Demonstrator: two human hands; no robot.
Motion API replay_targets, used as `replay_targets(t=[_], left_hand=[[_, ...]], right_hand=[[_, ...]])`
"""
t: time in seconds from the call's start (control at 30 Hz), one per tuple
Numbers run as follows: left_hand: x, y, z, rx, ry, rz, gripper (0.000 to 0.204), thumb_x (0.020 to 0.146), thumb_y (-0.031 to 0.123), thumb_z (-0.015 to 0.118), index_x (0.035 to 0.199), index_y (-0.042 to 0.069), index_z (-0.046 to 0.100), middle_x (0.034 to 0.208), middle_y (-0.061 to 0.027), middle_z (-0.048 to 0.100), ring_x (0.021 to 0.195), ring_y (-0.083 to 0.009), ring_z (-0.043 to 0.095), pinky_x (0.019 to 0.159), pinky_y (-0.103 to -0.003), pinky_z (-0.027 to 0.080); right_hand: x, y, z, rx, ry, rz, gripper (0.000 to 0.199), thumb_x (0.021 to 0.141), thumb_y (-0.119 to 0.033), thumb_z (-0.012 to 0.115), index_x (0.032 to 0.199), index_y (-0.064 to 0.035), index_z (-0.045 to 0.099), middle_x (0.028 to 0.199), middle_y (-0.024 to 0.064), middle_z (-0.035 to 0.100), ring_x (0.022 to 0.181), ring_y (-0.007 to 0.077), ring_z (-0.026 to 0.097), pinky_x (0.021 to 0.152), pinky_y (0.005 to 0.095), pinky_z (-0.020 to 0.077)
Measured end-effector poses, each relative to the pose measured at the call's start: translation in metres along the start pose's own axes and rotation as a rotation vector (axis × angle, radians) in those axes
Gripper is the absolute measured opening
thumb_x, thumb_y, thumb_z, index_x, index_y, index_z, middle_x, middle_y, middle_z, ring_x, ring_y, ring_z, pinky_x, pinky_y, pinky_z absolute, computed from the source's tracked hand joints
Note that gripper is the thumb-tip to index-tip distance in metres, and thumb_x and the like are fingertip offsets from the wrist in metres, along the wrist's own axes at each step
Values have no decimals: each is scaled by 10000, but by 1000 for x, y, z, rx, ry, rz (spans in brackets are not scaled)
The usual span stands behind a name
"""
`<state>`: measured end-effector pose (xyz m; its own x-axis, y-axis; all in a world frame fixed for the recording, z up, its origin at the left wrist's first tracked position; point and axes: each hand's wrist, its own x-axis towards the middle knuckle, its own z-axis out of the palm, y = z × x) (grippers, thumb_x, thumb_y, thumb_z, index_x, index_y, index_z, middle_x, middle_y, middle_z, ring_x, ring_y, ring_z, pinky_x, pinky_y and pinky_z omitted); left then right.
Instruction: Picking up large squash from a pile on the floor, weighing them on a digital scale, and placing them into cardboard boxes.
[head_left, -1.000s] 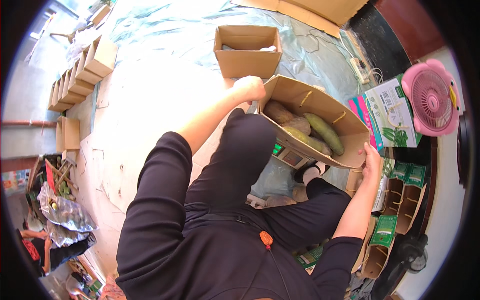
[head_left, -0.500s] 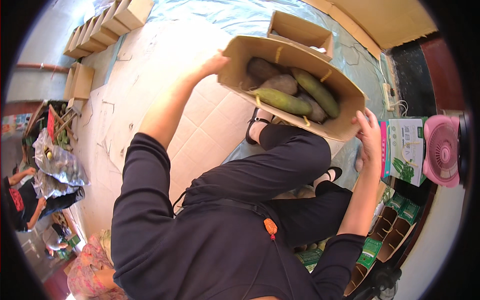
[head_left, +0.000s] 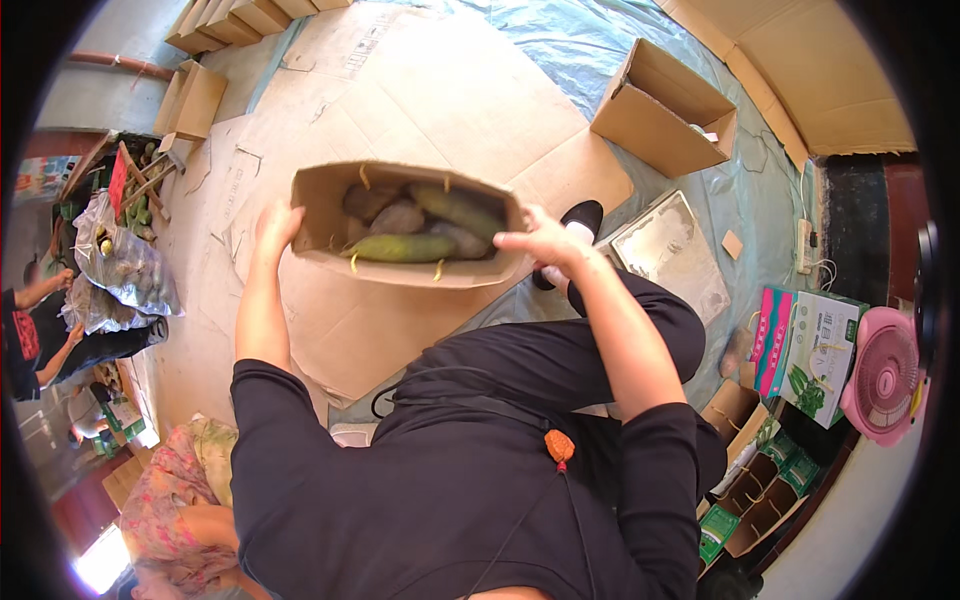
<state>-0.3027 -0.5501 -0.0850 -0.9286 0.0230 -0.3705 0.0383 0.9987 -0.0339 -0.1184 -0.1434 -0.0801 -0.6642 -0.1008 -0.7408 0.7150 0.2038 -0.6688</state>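
The person's two hands hold a tall cardboard box between them, above a flat cardboard sheet that covers part of the floor. The left hand is closed on the rim at the box's left end. The right hand grips the right end, its thumb reaching over the edge toward the inside.

The box's mouth faces the camera. Inside lie two long green vegetables: one along the near wall, the other slanting toward the far right corner. Rounded brown vegetables lie between and beside them. Short yellow cord loops stick out of both long walls.

To the upper right, a second open box stands on blue plastic sheeting. Nearer the person's foot is a flat device with a shiny metal top. At the right side, a pink fan stands next to a white and green carton.

At the far left, a co-worker's hands are at a clear plastic bag full of produce. Below, another person in flowered clothing is partly in view.
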Motion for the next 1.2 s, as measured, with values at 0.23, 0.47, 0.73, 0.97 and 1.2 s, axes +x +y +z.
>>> replay_targets(t=[0.23, 0.47, 0.73, 0.97, 1.2], left_hand=[[-16, -61, 63, -142, 82, -96, 377, 843, 333, 552, 1005, 6, 645, 946, -257, 637, 936, -410, 608, 808, -488, 472], [-39, 45, 25, -40, 688, 133, 398, 800, 244, 660, 1159, 103, 564, 1105, -154, 578, 1056, -327, 534, 881, -451, 421], [-99, 269, 35, 96, 155, 882, 322, 806, 251, 664, 1109, 151, 619, 1189, -50, 567, 1240, -266, 426, 1060, -623, 218], [-96, 335, 125, 540, -221, 976, 316, 795, 265, 658, 1087, 147, 641, 1163, -98, 601, 1154, -302, 519, 1001, -645, 277], [-49, 294, 210, 944, -321, 931, 429, 755, 224, 642, 1169, 113, 636, 1254, -68, 583, 1229, -306, 480, 1000, -642, 270]], right_hand=[[7, 11, -14, -112, -6, -63, 696, 750, -318, 711, 1346, -66, 454, 1018, 174, 640, 874, 222, 616, 700, 333, 518], [-13, 10, -31, -163, 322, -285, 489, 796, -240, 644, 1222, -16, 559, 1025, 173, 661, 946, 265, 640, 835, 349, 494], [-95, -4, -83, -25, 416, -635, 400, 860, -198, 626, 1209, -13, 566, 993, 101, 659, 863, 134, 606, 784, 274, 495], [-246, 113, -159, 47, 971, -249, 397, 876, -224, 619, 1232, -59, 556, 1028, 77, 642, 894, 121, 590, 780, 276, 485], [-234, 303, -139, 85, 801, 335, 451, 816, -228, 656, 1230, -78, 559, 977, 73, 633, 835, 141, 611, 700, 316, 497]])
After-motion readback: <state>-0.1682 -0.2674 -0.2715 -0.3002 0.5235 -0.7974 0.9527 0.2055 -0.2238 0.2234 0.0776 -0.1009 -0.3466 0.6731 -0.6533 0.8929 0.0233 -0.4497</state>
